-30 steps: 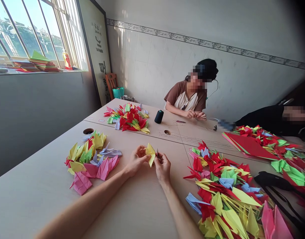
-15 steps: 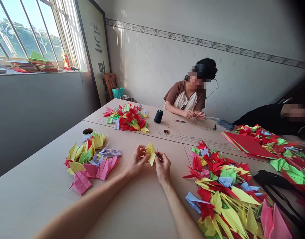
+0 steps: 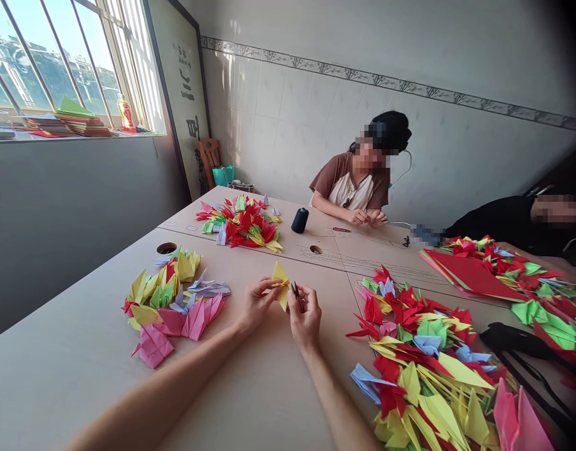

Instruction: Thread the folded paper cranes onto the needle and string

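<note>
My left hand (image 3: 259, 302) pinches a yellow folded paper crane (image 3: 281, 275) by its middle, with one wing pointing up. Closed around small dark snips (image 3: 296, 292), my right hand (image 3: 306, 316) is just beside the crane. The snips' pointed tips stick up above the fingers, and their handle is hidden in the palm. To the left of my hands lies a loose group of paper cranes (image 3: 163, 300) in yellow, green, pink and lilac. A larger heap of mixed cranes (image 3: 429, 351) spreads to the right of my forearm.
A dark thread spool (image 3: 299, 220) stands beyond my hands, near another crane heap (image 3: 240, 219). A person (image 3: 353, 175) sits across the table, hands together; another person (image 3: 494, 219) leans in at right, by stacked red paper (image 3: 466, 272). Black straps (image 3: 523, 351) lie at the right.
The crane has turned in my left hand, its upper wing now tilting left. My right hand has rotated, bringing more of the snips into sight.
</note>
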Available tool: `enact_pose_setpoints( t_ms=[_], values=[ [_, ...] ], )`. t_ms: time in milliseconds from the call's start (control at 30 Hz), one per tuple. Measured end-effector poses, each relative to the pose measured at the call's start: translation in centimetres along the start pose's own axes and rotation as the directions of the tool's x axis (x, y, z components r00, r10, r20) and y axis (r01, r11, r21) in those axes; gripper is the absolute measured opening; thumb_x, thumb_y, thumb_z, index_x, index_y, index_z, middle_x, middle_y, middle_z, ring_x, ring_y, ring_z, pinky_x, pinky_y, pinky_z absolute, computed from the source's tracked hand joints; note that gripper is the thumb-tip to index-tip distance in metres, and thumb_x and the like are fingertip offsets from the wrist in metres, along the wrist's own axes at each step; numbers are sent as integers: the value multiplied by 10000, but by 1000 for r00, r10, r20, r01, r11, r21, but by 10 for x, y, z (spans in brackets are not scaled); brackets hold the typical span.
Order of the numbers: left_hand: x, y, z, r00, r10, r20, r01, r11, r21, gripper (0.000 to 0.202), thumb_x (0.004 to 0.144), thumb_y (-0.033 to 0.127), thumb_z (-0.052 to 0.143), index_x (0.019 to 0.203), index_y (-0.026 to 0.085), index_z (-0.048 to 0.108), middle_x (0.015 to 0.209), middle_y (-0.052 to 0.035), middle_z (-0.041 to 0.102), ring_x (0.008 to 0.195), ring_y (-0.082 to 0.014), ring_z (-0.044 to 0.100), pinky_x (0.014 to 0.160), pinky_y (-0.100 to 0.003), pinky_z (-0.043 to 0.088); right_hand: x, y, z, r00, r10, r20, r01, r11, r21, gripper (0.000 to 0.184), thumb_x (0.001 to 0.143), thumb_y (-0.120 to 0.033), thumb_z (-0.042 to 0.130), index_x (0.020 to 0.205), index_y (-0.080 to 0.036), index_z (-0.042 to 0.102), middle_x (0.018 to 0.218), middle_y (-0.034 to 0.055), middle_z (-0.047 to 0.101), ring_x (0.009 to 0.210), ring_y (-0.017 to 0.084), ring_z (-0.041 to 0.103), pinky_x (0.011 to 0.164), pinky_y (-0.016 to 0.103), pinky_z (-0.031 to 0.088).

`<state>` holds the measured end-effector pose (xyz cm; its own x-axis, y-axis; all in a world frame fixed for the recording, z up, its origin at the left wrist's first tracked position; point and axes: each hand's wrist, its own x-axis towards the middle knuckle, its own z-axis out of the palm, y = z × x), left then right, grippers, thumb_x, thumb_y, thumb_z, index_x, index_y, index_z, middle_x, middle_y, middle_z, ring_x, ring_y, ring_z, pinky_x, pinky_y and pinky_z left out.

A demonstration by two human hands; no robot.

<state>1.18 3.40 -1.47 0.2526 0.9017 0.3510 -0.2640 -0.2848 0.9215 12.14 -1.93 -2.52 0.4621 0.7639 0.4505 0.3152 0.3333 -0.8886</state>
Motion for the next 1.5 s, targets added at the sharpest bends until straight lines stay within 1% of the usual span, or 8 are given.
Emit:
enact_pose_setpoints(
  t_ms=[100, 200, 333, 467, 600, 1000, 1233, 1500],
  values=[
    [1, -1, -1, 1000, 1, -24, -1, 1000, -2, 180, 753, 329, 643, 867, 213, 722, 943, -70, 652, 865, -202, 602, 731, -292, 503, -2, -2, 0, 997, -75, 30, 78, 992, -101, 235, 826, -383, 542, 888, -157, 543, 707, 29, 628, 560, 115, 566, 532, 214, 476],
    [1, 0, -2, 998, -19, -64, 16, 999, -39, 178, 736, 324, 658, 854, 207, 720, 947, -69, 652, 876, -203, 602, 749, -292, 498, -3, 1, -1, 990, -125, 63, 135, 974, -179, 218, 829, -382, 536, 827, -165, 559, 661, 22, 623, 544, 115, 554, 529, 211, 466],
    [0, 2, -2, 994, -29, -105, 25, 999, -40, 148, 706, 283, 678, 823, 199, 714, 930, -57, 640, 867, -190, 603, 759, -287, 490, -2, 4, 0, 979, -166, 116, 189, 956, -223, 209, 854, -365, 509, 839, -171, 585, 711, 41, 645, 587, 126, 584, 584, 227, 484],
    [0, 2, -2, 996, -26, -90, 23, 999, -36, 148, 690, 222, 672, 832, 203, 711, 957, -51, 621, 884, -180, 592, 765, -276, 483, -2, 2, 0, 969, -194, 154, 232, 930, -285, 214, 871, -354, 488, 843, -176, 604, 719, 43, 638, 596, 128, 584, 587, 225, 471],
    [0, 1, -1, 996, -36, -76, 32, 998, -53, 179, 682, 223, 678, 857, 200, 710, 981, -55, 612, 910, -186, 584, 772, -278, 481, -1, 1, 0, 962, -211, 175, 258, 912, -319, 224, 888, -342, 468, 821, -177, 604, 692, 36, 626, 581, 126, 571, 574, 216, 445],
    [-1, 3, 0, 999, 4, -51, -2, 999, 49, 188, 712, 193, 641, 884, 212, 713, 1004, -65, 602, 931, -191, 581, 755, -271, 494, 0, 1, -1, 960, -220, 174, 268, 899, -347, 273, 911, -350, 428, 773, -180, 591, 675, 37, 629, 546, 119, 533, 550, 206, 395],
    [0, -5, -2, 995, 98, -16, -95, 989, 111, 197, 740, 196, 610, 920, 192, 690, 1002, -66, 599, 912, -179, 597, 732, -273, 516, 0, 4, 0, 965, -210, 159, 254, 902, -350, 267, 903, -342, 447, 733, -176, 568, 625, 7, 596, 508, 101, 494, 529, 191, 373],
    [-1, -8, -2, 978, 209, 15, -208, 963, 171, 193, 776, 212, 596, 953, 204, 673, 1011, -62, 578, 886, -167, 605, 720, -265, 534, 0, 2, 1, 969, -199, 150, 243, 887, -393, 301, 902, -344, 444, 650, -185, 490, 571, -13, 534, 480, 95, 428, 500, 194, 327]
  ],
)
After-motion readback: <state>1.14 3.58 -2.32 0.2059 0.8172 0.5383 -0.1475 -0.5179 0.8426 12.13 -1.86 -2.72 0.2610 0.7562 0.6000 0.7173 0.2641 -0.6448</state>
